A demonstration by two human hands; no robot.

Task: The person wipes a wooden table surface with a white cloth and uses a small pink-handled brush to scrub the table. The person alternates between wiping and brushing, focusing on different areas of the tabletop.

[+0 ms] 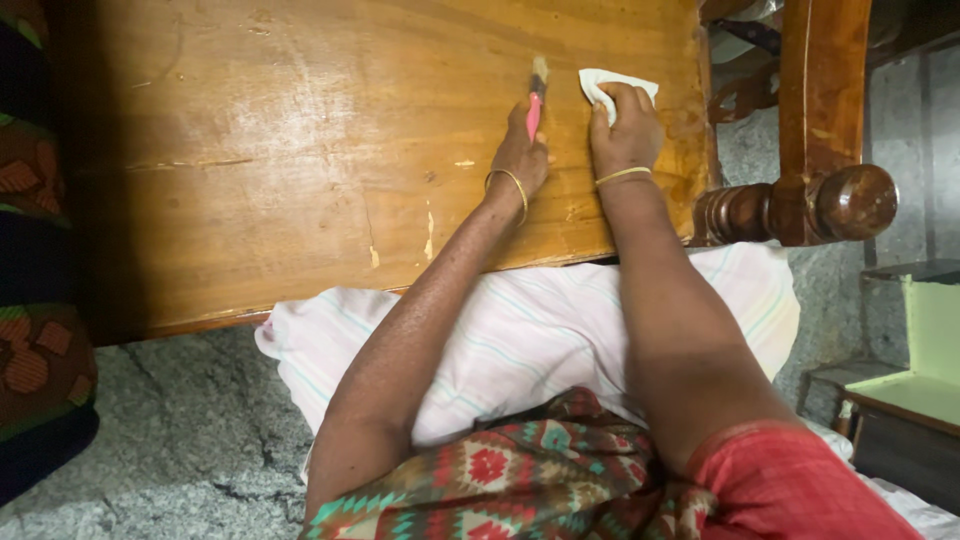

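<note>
My left hand (520,150) grips a small brush with a pink handle (534,108); its pale bristles rest on the varnished wooden panel (300,150). Just to the right, my right hand (625,125) presses a folded white cloth (600,82) flat against the same wood. Both wrists wear thin gold bangles. The hands lie a few centimetres apart near the panel's right edge.
A turned dark-wood leg with a round knob (850,200) stands at the right. A striped pale cloth (520,330) lies under my arms on the grey stone floor (170,440). Patterned fabric (40,300) hangs along the left edge. A light green box (930,360) sits at the right.
</note>
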